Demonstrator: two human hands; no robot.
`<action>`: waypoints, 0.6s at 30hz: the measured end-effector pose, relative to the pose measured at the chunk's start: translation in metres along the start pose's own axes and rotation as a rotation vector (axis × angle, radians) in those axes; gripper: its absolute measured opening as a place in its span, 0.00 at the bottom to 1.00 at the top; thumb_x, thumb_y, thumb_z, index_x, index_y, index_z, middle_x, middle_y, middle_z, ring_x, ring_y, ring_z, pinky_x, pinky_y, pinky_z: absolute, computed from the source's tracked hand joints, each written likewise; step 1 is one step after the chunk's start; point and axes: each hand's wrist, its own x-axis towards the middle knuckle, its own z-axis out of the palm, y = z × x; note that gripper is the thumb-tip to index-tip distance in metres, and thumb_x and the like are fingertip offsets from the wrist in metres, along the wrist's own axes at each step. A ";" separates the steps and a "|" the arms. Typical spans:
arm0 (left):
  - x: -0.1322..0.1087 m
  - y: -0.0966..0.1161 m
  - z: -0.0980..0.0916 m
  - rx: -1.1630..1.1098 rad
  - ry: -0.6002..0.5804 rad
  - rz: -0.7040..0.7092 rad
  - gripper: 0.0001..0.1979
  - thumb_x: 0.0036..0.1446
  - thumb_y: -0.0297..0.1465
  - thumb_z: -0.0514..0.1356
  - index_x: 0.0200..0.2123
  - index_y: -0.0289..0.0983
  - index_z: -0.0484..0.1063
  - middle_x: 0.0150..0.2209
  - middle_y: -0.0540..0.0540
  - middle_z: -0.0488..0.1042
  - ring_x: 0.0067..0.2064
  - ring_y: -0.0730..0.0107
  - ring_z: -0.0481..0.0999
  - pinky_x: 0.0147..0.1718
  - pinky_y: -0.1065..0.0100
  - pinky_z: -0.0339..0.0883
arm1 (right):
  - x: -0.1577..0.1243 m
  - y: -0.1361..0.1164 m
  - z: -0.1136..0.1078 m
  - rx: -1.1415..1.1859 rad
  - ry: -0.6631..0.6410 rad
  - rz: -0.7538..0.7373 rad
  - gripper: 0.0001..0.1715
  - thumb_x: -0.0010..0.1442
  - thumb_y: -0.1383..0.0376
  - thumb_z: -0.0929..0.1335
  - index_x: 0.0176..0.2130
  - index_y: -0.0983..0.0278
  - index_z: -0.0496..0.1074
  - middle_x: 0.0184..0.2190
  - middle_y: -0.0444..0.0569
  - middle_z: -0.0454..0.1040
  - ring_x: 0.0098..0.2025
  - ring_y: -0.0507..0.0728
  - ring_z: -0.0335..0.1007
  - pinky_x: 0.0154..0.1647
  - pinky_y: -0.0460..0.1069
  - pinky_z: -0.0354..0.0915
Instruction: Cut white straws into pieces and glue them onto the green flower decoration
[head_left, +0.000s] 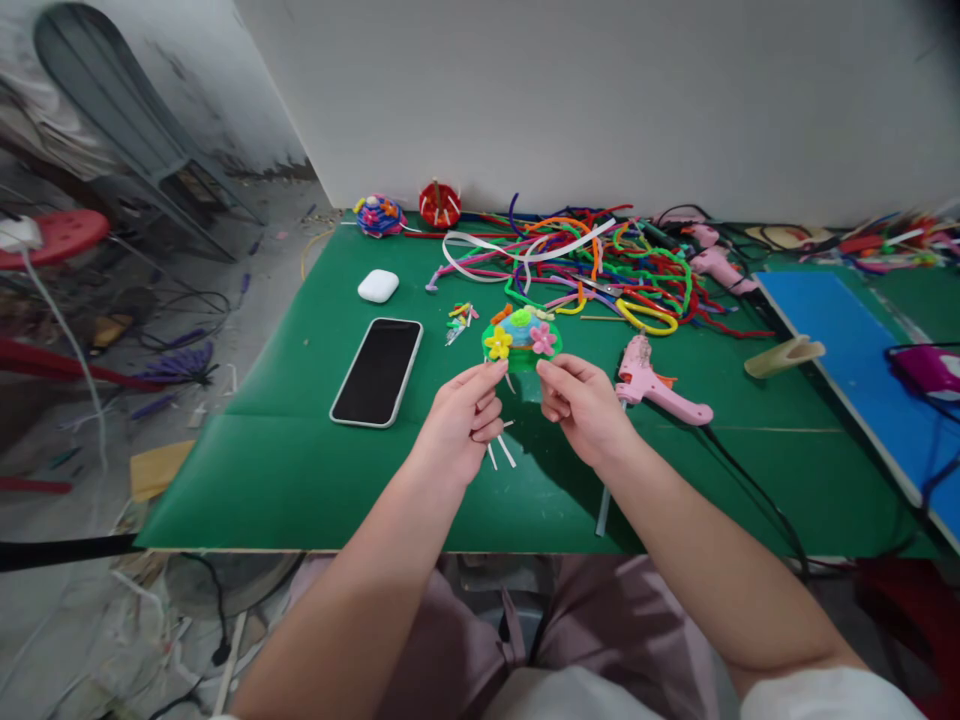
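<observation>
A small hat-shaped pipe-cleaner craft (pixel 519 328), with a blue dome, green brim and yellow and pink flowers, is held up above the table. My left hand (pixel 466 412) pinches the lower left of its brim between thumb and finger. At the lower right of the brim, my right hand (pixel 581 402) grips it the same way. Thin white strips (pixel 504 450) lie beneath, beside my left fingers. Just right of my right hand rests a pink glue gun (pixel 656 385), with a glue stick (pixel 602 510) partly hidden under my wrist.
On the green table (pixel 292 470) lie a phone (pixel 377 372), a white earbud case (pixel 378 286) and a heap of pipe cleaners (pixel 570 250). Yellow-handled scissors (pixel 646 318) rest by the heap. Two more crafts, one blue-pink (pixel 381 215), one red (pixel 440 204), stand behind. A blue board (pixel 832 340) lies right.
</observation>
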 end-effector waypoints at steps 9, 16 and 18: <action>0.002 0.003 -0.005 -0.067 -0.049 -0.072 0.16 0.46 0.29 0.66 0.22 0.35 0.58 0.14 0.61 0.50 0.13 0.88 0.47 0.10 0.80 0.38 | 0.000 0.000 0.000 -0.013 -0.028 0.006 0.15 0.47 0.62 0.73 0.20 0.64 0.65 0.14 0.34 0.56 0.14 0.43 0.46 0.14 0.41 0.51; 0.002 0.004 -0.005 -0.092 -0.038 -0.083 0.16 0.46 0.27 0.66 0.22 0.36 0.57 0.14 0.61 0.50 0.13 0.88 0.47 0.09 0.80 0.38 | 0.001 0.003 -0.001 -0.071 -0.051 -0.007 0.14 0.47 0.60 0.73 0.21 0.64 0.67 0.15 0.35 0.59 0.14 0.43 0.46 0.14 0.41 0.52; 0.001 0.006 -0.004 -0.136 -0.027 -0.104 0.15 0.48 0.26 0.64 0.22 0.36 0.57 0.14 0.61 0.50 0.12 0.87 0.47 0.09 0.80 0.38 | 0.001 -0.001 -0.003 -0.212 -0.070 -0.044 0.12 0.49 0.58 0.72 0.24 0.63 0.70 0.17 0.37 0.63 0.15 0.44 0.49 0.15 0.42 0.54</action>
